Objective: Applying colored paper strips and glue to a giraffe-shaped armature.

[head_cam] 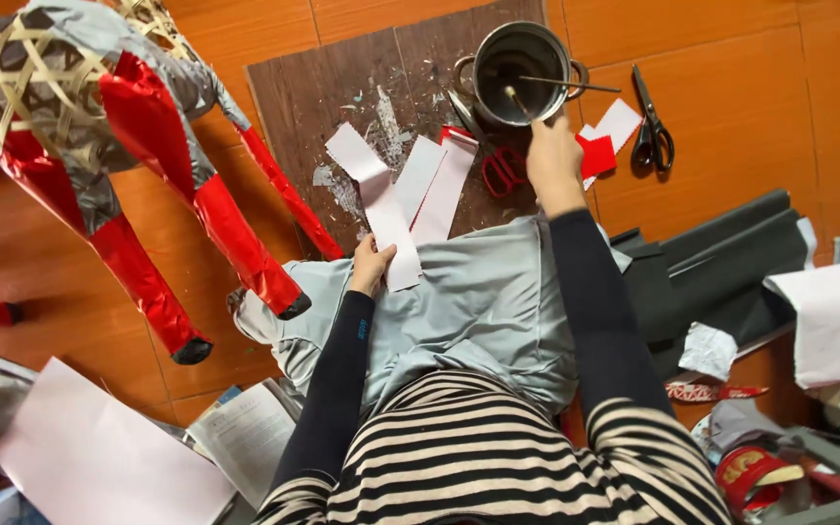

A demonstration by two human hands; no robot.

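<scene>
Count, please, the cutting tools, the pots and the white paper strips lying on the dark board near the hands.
Scissors: 2, black pair and red-handled pair
Metal pot: 1
White paper strips: 3, one under the left hand
Total: 6

Home craft workspace on an orange tiled floor (731, 87). Evidence: woven bamboo animal frame (99, 126) part-covered in red and grey paper, black scissors (651, 131), metal pot (520, 73), glue-smeared board (342, 87). Paper sheets and scraps scattered around.
</scene>
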